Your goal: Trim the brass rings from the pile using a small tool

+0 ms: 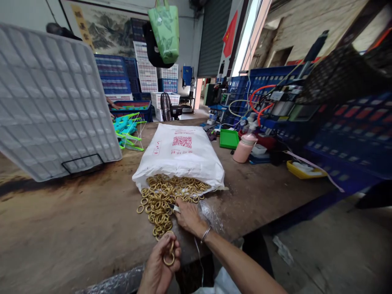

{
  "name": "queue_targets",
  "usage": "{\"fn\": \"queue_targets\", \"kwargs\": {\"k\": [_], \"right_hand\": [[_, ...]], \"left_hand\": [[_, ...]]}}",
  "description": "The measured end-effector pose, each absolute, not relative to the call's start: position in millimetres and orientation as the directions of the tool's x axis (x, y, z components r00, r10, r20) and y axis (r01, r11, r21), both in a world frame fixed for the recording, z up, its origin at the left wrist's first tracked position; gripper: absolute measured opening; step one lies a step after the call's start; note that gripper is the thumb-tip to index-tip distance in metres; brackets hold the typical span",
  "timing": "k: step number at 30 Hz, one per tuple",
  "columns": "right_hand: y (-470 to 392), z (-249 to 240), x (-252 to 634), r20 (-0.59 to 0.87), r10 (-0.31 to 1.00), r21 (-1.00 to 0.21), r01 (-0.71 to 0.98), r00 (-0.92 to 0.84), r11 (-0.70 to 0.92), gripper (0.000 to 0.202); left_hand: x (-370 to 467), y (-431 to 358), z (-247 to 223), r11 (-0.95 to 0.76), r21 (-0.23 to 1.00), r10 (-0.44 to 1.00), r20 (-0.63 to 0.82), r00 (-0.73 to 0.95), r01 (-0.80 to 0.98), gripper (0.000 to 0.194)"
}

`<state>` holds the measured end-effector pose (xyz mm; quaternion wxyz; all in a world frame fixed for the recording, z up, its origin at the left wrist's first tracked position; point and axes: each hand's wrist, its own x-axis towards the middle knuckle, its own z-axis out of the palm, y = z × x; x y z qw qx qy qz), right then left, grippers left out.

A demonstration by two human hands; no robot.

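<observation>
My left hand (162,261) is closed around a few brass-coloured metal rings (169,260) near the front edge of the table. One ring dangles below the fingers. My right hand (188,216), with a bangle at the wrist, reaches to the right side of a loose heap of the same rings (161,204). A small black-and-white item (175,208) shows at its fingers; I cannot make out what it is, and the fingertips are partly hidden. The heap spills from the mouth of a white woven sack (183,151) with red print, lying on its side.
At left stands a large whitish ribbed plastic crate (55,102), tilted on edge, beside blue-and-green plastic hangers (130,130). To the right are a pink bottle (245,148), a green tray (229,139), a yellow tray (306,169) and a machine with orange hoses (281,108). A thin white cable (199,259) crosses the table's front edge.
</observation>
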<state>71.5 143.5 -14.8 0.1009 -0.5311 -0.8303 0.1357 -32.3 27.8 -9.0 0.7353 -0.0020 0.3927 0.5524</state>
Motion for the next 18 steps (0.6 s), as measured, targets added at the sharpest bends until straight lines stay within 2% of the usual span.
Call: {"fn": "queue_targets", "kwargs": {"k": [2, 4, 7, 9, 11, 14, 18], "right_hand": [[143, -14, 74, 0.019, 0.908, -0.345, 0.850, -0.417, 0.398, 0.020], [141, -14, 77, 0.021, 0.916, -0.410, 0.832, -0.400, 0.373, 0.018], [134, -11, 82, 0.018, 0.948, -0.642, 0.723, -0.319, 0.255, 0.008], [125, -8, 86, -0.005, 0.963, -0.806, 0.571, -0.269, 0.155, 0.001], [115, -5, 90, -0.059, 0.962, -0.911, 0.408, -0.268, 0.058, 0.003], [100, -2, 94, -0.150, 0.939, -0.967, 0.242, -0.308, -0.075, 0.011], [90, -5, 95, -0.168, 0.926, -0.980, 0.158, -0.339, -0.120, 0.016]], "left_hand": [[-33, 28, -11, 0.382, 0.422, 0.815, -0.574, 0.085, -0.822, 0.035], [-33, 29, -11, 0.363, 0.448, 0.822, -0.567, 0.054, -0.817, 0.035], [-31, 30, -7, 0.318, 0.520, 0.841, -0.541, -0.017, -0.793, 0.035], [-28, 32, -4, 0.284, 0.583, 0.864, -0.500, -0.060, -0.761, 0.037], [-24, 33, -2, 0.248, 0.668, 0.881, -0.456, -0.123, -0.701, 0.041], [-18, 34, -5, 0.204, 0.795, 0.893, -0.390, -0.223, -0.571, 0.047], [-13, 34, -12, 0.220, 0.882, 0.909, -0.340, -0.240, -0.416, 0.046]]}}
